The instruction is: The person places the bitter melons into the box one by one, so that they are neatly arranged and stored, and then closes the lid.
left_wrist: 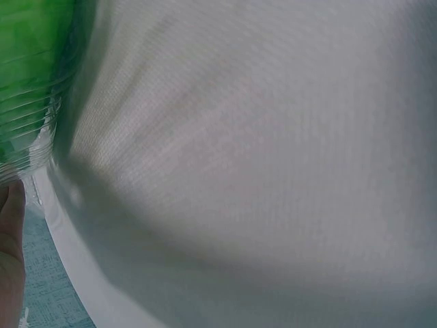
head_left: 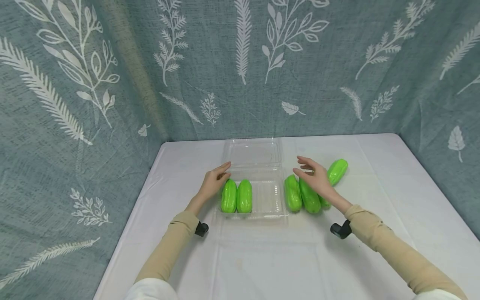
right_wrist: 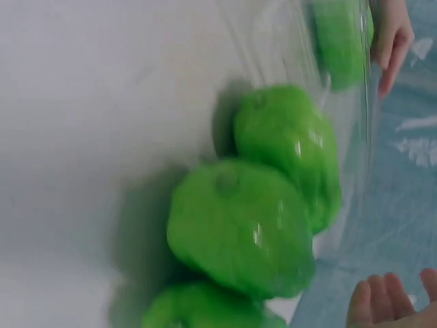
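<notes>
A clear plastic clamshell box (head_left: 268, 196) lies open in the middle of the white table, its lid (head_left: 255, 152) folded back. Two shiny green gourds (head_left: 237, 196) lie side by side in the left of its tray. My left hand (head_left: 219, 177) rests with relaxed fingers on the tray's far left corner; its fingertip (left_wrist: 10, 225) shows beside the ribbed plastic wall (left_wrist: 31, 147). Several more green gourds (head_left: 301, 195) lie just right of the box, seen close in the right wrist view (right_wrist: 239, 225). My right hand (head_left: 313, 173) hovers over them, fingers spread and empty.
One green gourd (head_left: 337, 171) lies apart at the right, angled toward the back. A white cloth (head_left: 262, 258) covers the table. Blue-grey curtains with white leaf prints (head_left: 112, 83) close in the back and both sides.
</notes>
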Tool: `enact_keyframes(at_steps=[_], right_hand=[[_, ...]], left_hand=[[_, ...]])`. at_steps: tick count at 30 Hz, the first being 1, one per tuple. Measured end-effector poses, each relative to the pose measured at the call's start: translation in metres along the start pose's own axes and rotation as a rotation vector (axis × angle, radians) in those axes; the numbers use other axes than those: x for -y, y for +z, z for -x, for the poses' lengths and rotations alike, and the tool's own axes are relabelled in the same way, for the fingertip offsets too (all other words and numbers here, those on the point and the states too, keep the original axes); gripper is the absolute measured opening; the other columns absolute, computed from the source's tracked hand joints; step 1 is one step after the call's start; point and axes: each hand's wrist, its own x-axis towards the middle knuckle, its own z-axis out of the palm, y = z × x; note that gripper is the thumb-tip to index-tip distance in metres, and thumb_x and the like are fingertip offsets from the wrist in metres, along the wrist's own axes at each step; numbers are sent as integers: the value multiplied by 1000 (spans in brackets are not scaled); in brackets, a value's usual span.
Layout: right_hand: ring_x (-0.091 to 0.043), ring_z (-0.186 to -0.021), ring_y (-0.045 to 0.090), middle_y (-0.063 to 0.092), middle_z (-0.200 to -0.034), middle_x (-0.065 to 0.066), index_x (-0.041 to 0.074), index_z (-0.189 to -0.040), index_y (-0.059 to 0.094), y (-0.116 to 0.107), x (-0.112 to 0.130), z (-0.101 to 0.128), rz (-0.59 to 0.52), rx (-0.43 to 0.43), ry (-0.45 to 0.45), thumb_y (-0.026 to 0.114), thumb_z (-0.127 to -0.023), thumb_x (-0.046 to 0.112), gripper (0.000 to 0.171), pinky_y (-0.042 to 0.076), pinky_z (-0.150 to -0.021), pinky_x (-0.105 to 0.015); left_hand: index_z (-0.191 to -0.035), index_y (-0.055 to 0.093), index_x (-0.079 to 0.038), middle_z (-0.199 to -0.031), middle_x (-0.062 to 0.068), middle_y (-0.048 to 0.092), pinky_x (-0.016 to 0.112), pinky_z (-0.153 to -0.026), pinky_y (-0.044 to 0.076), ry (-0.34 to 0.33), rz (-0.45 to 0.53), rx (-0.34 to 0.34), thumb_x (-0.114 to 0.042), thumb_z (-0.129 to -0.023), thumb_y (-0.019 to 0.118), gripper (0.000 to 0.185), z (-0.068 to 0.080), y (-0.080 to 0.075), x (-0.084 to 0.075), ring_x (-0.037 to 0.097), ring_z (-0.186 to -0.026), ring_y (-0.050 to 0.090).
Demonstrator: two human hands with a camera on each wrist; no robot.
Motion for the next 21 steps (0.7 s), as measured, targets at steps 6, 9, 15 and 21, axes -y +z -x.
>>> enact_keyframes(at_steps=[6, 9, 15, 21], right_hand=[[-42, -125, 46, 44, -141, -26, -1, -142, 40, -21, -6, -7, 33, -65, 21, 57, -96, 21, 54, 42, -104, -52], [-44, -124, 46, 43, -141, -28, -2, -141, 40, -33, -12, -9, 87, -110, 25, 58, -96, 21, 55, 42, -103, -54], [-48, -118, 48, 44, -138, -31, -6, -138, 42, -58, -25, -14, 255, -245, 11, 59, -94, 18, 53, 44, -98, -58], [-50, -118, 47, 43, -138, -33, -7, -138, 42, -77, -33, -18, 322, -308, 71, 58, -94, 20, 54, 43, -99, -58]], left_hand=[[-138, 46, 0, -146, 15, 43, 43, -98, 50, 3, -1, -2, -12, -97, 53, 44, 0, 1, 1, 31, -118, 59], [-138, 46, 0, -146, 15, 44, 43, -98, 50, 6, 3, -3, -13, -97, 54, 43, 0, 1, 2, 31, -118, 58], [-138, 46, 1, -145, 15, 44, 43, -99, 50, 13, 5, -2, -13, -97, 54, 43, 0, 1, 4, 32, -121, 57], [-137, 47, 1, -145, 15, 44, 43, -99, 50, 18, 6, -3, -12, -97, 54, 43, -1, 2, 6, 31, -123, 55]])
